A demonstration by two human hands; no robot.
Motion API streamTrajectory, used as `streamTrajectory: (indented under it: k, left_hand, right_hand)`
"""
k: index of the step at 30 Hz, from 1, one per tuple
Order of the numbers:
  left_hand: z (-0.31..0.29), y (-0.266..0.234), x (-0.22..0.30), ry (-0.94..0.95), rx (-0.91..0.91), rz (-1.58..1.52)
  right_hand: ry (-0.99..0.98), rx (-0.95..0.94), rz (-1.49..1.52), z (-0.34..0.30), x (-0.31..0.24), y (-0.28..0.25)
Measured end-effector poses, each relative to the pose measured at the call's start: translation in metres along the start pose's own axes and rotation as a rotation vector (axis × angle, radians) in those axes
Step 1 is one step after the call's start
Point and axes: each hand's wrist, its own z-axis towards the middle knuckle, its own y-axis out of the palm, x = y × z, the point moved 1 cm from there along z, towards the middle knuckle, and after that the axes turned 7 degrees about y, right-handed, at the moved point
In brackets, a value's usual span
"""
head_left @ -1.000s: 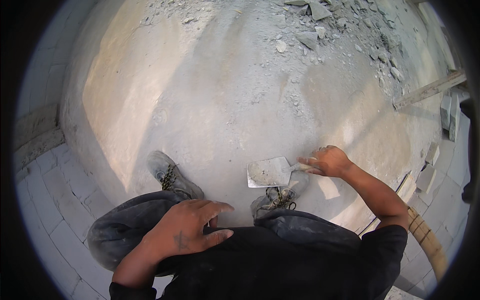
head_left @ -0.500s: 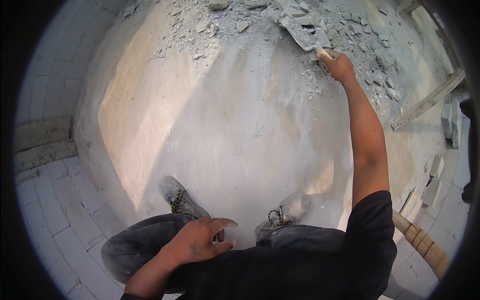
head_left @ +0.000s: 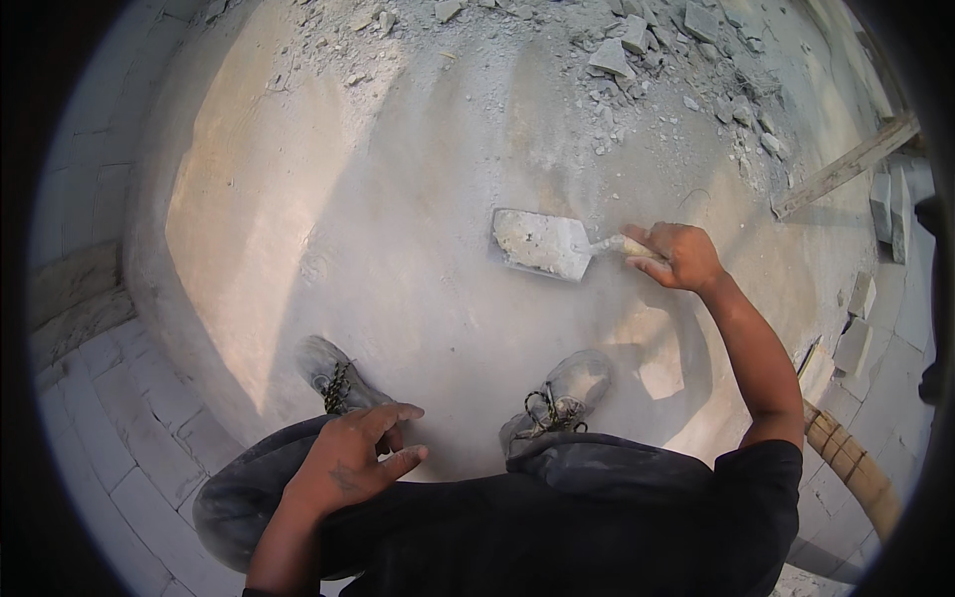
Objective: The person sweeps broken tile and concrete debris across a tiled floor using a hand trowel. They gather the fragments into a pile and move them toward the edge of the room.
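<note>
My right hand [head_left: 679, 257] is closed round the handle of a trowel [head_left: 542, 244]. The trowel's flat, roughly rectangular blade points left, coated in pale grey dust or mortar, over the dusty floor [head_left: 428, 328]. Whether the blade touches the floor I cannot tell. Over my left knee hovers my left hand [head_left: 358, 453], holding nothing, its fingers apart and partly bent. Broken chunks of rubble [head_left: 612, 60] lie in a heap at the far side, beyond the trowel.
Both my dusty shoes [head_left: 562, 393] stand on the floor nearby. A wooden plank [head_left: 846, 167] slants at the right, with loose block pieces [head_left: 854, 345] and a wooden pole [head_left: 851, 473] nearer me. A block wall [head_left: 119, 418] runs along the left.
My right hand has drawn the trowel back from the rubble heap toward me, and its blade now points left. My left hand has shifted slightly left. The view has moved a little.
</note>
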Motion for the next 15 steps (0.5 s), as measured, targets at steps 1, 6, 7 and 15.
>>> streamTrajectory:
  k: [1,6,7,15]
  left_hand:
    - [0.000,-0.001,0.002,-0.007,0.010,0.005]
    - [0.002,-0.005,0.013,0.092,-0.022,-0.029]
    - [0.003,-0.004,0.014,0.085,-0.040,-0.045]
    - [0.002,0.004,0.008,0.065,-0.007,-0.041]
  right_hand:
    - [-0.149,-0.076,-0.027,-0.028,-0.004,0.014]
    - [0.031,-0.180,-0.097,-0.071,0.015,0.023]
    - [-0.023,-0.074,-0.088,-0.063,0.023,0.017]
    - [0.159,0.027,-0.169,0.056,0.090,-0.019]
